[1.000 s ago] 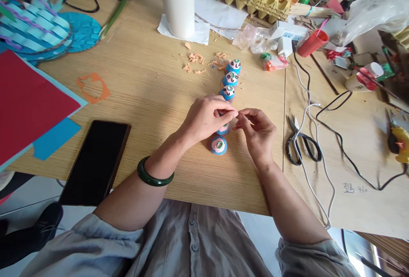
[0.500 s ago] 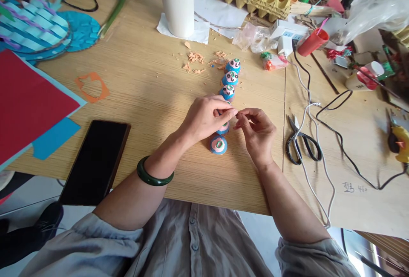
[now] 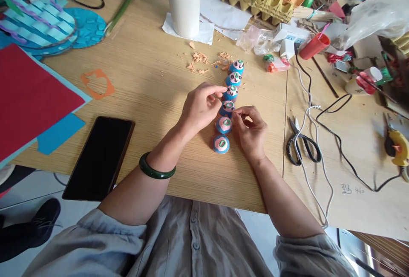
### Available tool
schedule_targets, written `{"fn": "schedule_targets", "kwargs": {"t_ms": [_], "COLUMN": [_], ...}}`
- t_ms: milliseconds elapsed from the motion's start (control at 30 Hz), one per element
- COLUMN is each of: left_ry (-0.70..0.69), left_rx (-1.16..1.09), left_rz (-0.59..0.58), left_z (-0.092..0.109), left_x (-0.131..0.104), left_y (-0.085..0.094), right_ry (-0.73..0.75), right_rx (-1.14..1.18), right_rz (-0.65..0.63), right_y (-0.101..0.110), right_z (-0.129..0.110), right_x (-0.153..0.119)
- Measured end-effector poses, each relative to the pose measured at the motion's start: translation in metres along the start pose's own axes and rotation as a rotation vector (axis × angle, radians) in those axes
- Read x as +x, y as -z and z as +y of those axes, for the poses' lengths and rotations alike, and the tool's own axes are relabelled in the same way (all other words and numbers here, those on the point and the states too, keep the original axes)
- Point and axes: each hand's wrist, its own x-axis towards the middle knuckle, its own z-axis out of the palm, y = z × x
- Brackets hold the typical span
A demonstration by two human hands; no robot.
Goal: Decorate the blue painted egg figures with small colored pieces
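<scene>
Little Domes Lined Up Between Two Hands

Six small blue and pink domes (image 3: 223, 125) are lined up on the wooden table (image 3: 179, 166). Green rings are stuck on top, and dark bits are seen on the four farthest ones. The left hand (image 3: 200, 108) is held beside the row, its thumb and pointing finger spread apart. The right hand (image 3: 252, 134) is held by the fourth dome from the far end, finger and thumb pinched together. Whether anything is pinched there cannot be told. Black scissors (image 3: 303, 145) are laid off to the right.

Six blue domes (image 3: 223, 125), pink-topped with green rings, line up on the table (image 3: 153, 81), the farther four bearing dark bits.
</scene>
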Motion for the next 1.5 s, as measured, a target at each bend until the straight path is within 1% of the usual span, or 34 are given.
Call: {"fn": "schedule_targets", "kwargs": {"t_ms": [67,167,333,400,633,833,1133,1267,1367,1500], "left_ry": [0.015,0.006,-0.012,-0.010,-0.011,-0.004,-0.021,0.000,0.029,0.059], "left_rx": [-0.003,0.019,0.009,-0.010,-0.024,-0.039,0.009,-0.052,-0.120,-0.163], "left_rz": [-0.053,-0.113,-0.225,-0.249,-0.280,-0.253,-0.209,-0.263,-0.314,-0.314], "left_z": [-0.002,-0.002,0.000,-0.001,-0.002,-0.004,-0.004,-0.007,-0.011,-0.015], "left_x": [0.001,0.001,0.000,0.000,0.000,0.000,0.001,0.002,0.003,0.004], "left_y": [-0.001,-0.003,-0.001,0.001,0.003,0.002,0.000,0.003,0.005,0.004], "right_ry": [0.046,0.076,0.073,0.066,0.026,0.016,-0.048,-0.092,-0.090,-0.083], "right_rx": [-0.039,-0.062,-0.073,-0.071,-0.076,-0.090,-0.006,0.056,0.107,0.098], "right_rz": [0.004,0.005,0.007,0.007,0.004,0.007,0.008,0.037,0.053,0.023], "right_y": [-0.002,-0.003,-0.005,-0.005,-0.007,-0.008,-0.009,-0.009,-0.009,-0.010], "right_z": [0.000,0.002,0.006,0.006,0.004,0.003,0.001,0.003,0.005,0.006], "right_x": [0.001,0.003,0.005,0.005,0.005,0.005,0.005,0.005,0.004,0.004]}}
